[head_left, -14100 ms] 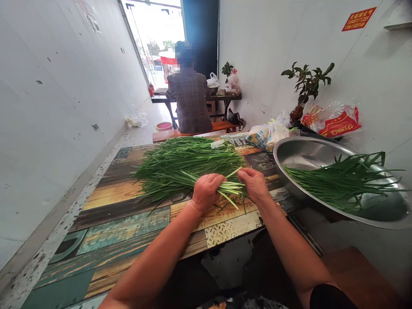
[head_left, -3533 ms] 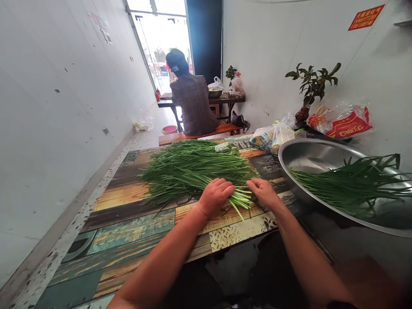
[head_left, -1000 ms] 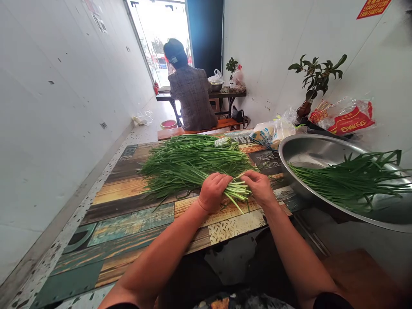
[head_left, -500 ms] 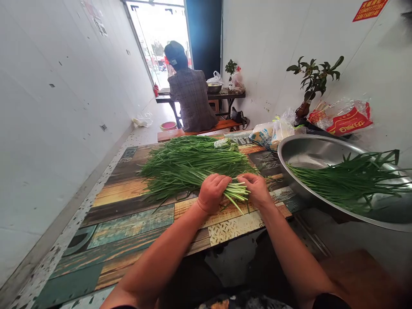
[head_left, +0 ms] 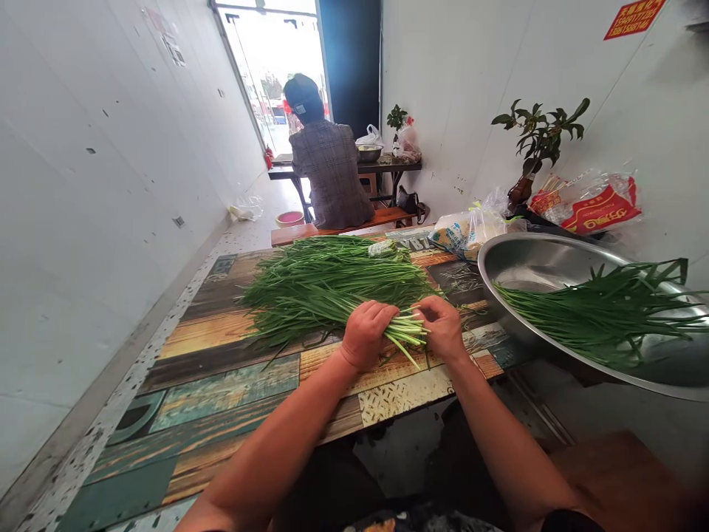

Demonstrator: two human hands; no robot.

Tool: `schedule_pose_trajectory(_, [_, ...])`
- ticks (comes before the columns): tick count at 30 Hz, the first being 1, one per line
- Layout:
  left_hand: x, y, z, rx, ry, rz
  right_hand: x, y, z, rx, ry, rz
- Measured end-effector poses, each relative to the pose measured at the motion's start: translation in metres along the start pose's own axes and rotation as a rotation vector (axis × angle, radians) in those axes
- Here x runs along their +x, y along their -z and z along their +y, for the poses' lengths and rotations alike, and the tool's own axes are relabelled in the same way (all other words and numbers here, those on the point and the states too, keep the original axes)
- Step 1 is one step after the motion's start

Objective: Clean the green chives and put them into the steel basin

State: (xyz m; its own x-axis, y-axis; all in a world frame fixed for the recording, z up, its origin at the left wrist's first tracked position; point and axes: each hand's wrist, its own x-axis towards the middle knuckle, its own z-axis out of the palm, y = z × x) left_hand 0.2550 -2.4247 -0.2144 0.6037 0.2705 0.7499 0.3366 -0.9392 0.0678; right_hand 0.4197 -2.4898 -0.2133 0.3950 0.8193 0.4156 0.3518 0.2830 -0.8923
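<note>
My left hand [head_left: 366,332] is closed around a bunch of garlic chives [head_left: 407,329], whose pale cut ends stick out to the right. At those ends is my right hand [head_left: 442,325], its thumb and forefinger pinched together. What the pinch holds, perhaps a chive stem, is too small to make out. Behind the hands a large heap of garlic chives [head_left: 326,277] lies across the wood-patterned table [head_left: 221,395]. More long chives [head_left: 598,314] rest in a wide steel basin [head_left: 532,255] on the right.
Plastic bags [head_left: 470,225] and a potted plant [head_left: 537,140] stand behind the basin, beside a red-printed package [head_left: 601,207]. Loose trimmings [head_left: 462,277] lie right of the heap. Farther off, a person [head_left: 331,166] sits on a bench at another table [head_left: 407,166], back turned.
My right hand has shifted very slightly at the chive ends, its fingers drawing a little to the right. The left hand keeps its hold on the bunch.
</note>
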Motion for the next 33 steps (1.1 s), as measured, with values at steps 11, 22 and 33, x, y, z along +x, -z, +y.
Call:
schedule_pose_trajectory(11, [0.001, 0.004, 0.000, 0.032, 0.024, -0.004, 0.007, 0.008, 0.017, -0.160, -0.112, 0.266])
schedule_pose_trajectory(22, [0.004, 0.012, -0.003, 0.054, 0.185, 0.278, 0.003, 0.013, 0.016, -0.441, 0.046, 0.090])
schedule_pose_trajectory(33, [0.001, 0.009, -0.005, 0.007, 0.227, 0.183, 0.000, 0.011, 0.015, -0.603, 0.277, -0.092])
